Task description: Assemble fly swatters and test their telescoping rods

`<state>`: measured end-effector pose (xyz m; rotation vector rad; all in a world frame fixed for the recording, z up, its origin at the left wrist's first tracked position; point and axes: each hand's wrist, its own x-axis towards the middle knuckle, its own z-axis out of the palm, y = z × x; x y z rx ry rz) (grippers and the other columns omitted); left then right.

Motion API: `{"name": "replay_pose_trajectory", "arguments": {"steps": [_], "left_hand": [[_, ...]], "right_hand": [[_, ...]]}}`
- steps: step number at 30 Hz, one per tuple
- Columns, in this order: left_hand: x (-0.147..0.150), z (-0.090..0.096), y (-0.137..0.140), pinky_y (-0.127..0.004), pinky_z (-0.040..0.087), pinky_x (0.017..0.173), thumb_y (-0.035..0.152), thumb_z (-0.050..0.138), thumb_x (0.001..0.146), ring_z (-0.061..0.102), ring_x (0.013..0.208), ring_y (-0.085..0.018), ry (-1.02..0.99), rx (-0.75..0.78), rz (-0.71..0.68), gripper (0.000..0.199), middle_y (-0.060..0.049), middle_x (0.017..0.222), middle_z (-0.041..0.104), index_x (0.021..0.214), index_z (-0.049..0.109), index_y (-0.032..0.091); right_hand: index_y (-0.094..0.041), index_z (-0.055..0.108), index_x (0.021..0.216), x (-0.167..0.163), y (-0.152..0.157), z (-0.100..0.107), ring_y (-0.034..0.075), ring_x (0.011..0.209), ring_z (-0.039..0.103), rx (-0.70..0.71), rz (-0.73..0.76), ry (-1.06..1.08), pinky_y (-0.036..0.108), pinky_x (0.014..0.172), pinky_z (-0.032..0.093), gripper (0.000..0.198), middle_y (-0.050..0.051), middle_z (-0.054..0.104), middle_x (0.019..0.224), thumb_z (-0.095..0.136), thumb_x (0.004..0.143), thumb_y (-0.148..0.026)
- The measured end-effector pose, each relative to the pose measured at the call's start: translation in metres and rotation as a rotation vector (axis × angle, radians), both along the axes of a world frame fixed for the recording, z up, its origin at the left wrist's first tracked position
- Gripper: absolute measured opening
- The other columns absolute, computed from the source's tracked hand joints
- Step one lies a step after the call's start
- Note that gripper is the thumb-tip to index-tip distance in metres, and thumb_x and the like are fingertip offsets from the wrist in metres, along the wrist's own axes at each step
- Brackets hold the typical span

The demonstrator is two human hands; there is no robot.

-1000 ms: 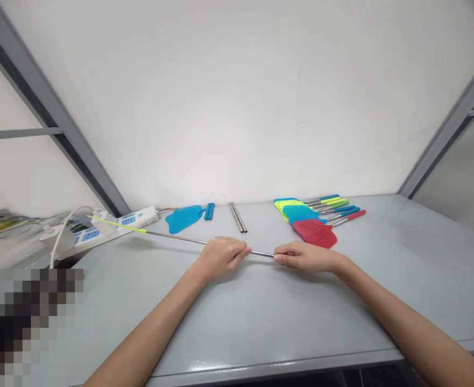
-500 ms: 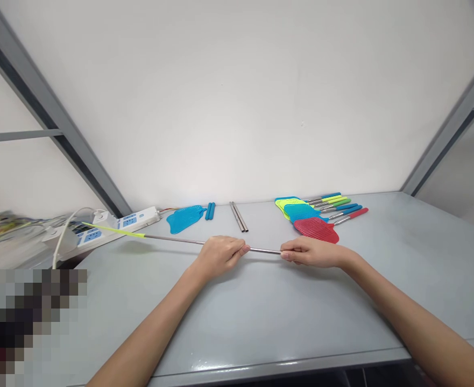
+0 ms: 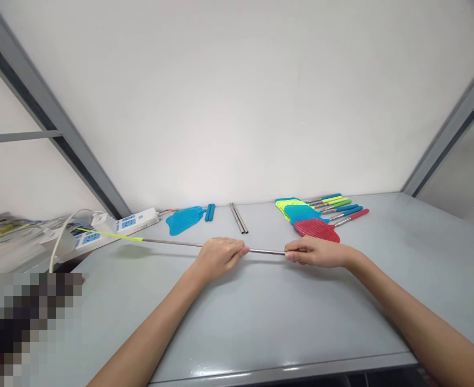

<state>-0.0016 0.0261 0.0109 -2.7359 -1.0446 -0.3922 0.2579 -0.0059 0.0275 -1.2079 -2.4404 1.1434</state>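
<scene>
A yellow fly swatter [image 3: 172, 243] with a long metal telescopic rod is held level above the table, its yellow head seen edge-on at the left. My left hand [image 3: 220, 258] is closed around the middle of the rod. Further right, my right hand [image 3: 315, 251] grips the rod near its right end; whatever lies inside that palm is hidden. A stretch of bare rod shows between the two hands. Just behind my right hand lies a red fly swatter [image 3: 317, 229] on a row of blue, yellow and green ones.
Along the wall lie blue swatter heads [image 3: 186, 220], two blue handle grips [image 3: 210, 212] and metal tubes [image 3: 239, 217]. A white power strip [image 3: 138, 221] with a cable [image 3: 61, 236] sits at the left. Grey frame posts [image 3: 71, 145] rise at both sides of the grey table [image 3: 285, 317].
My right hand has slid slightly right, so a little more rod shows between the hands. The swatter's yellow end has shifted slightly left and down in view. Both hands keep their grip.
</scene>
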Motion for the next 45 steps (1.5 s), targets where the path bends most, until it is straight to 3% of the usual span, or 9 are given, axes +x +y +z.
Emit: {"name": "replay_pose_trajectory", "arguments": {"steps": [13,20,29,45], "left_hand": [[0.004,-0.006,-0.003,-0.024,0.018,0.046,0.033,0.022,0.089,0.041,0.047,-0.01,-0.039,-0.046,0.02,0.039,0.003,0.052,0.045,0.057,0.04,0.018],[0.004,-0.012,-0.01,-0.025,0.02,0.045,0.034,0.025,0.088,0.039,0.046,-0.009,-0.134,-0.165,0.057,0.038,0.004,0.051,0.044,0.057,0.04,0.018],[0.006,-0.013,-0.015,-0.024,0.023,0.047,0.033,0.026,0.088,0.04,0.048,-0.009,-0.127,-0.207,0.052,0.035,0.003,0.053,0.046,0.059,0.039,0.018],[0.004,-0.012,-0.016,-0.023,0.025,0.048,0.036,0.027,0.087,0.045,0.053,-0.01,-0.138,-0.23,0.075,0.035,0.002,0.057,0.049,0.061,0.043,0.018]], "right_hand": [[-0.016,0.044,0.065,0.002,0.006,-0.008,0.009,0.054,0.031,-0.036,-0.035,-0.022,0.021,0.048,0.024,0.037,-0.003,0.036,0.061,0.035,0.082,-0.049],[-0.016,0.052,0.071,-0.004,0.01,-0.022,0.01,0.055,0.035,-0.023,-0.089,-0.022,0.021,0.048,0.026,0.037,-0.002,0.043,0.061,0.038,0.08,-0.048],[-0.016,0.056,0.075,-0.003,0.01,-0.018,0.01,0.055,0.036,-0.153,-0.102,0.0,0.021,0.048,0.026,0.038,-0.002,0.044,0.062,0.042,0.077,-0.051],[-0.015,0.057,0.076,-0.007,0.008,-0.024,0.01,0.054,0.038,-0.126,-0.179,0.055,0.021,0.046,0.026,0.039,-0.002,0.044,0.06,0.046,0.074,-0.052]]}}
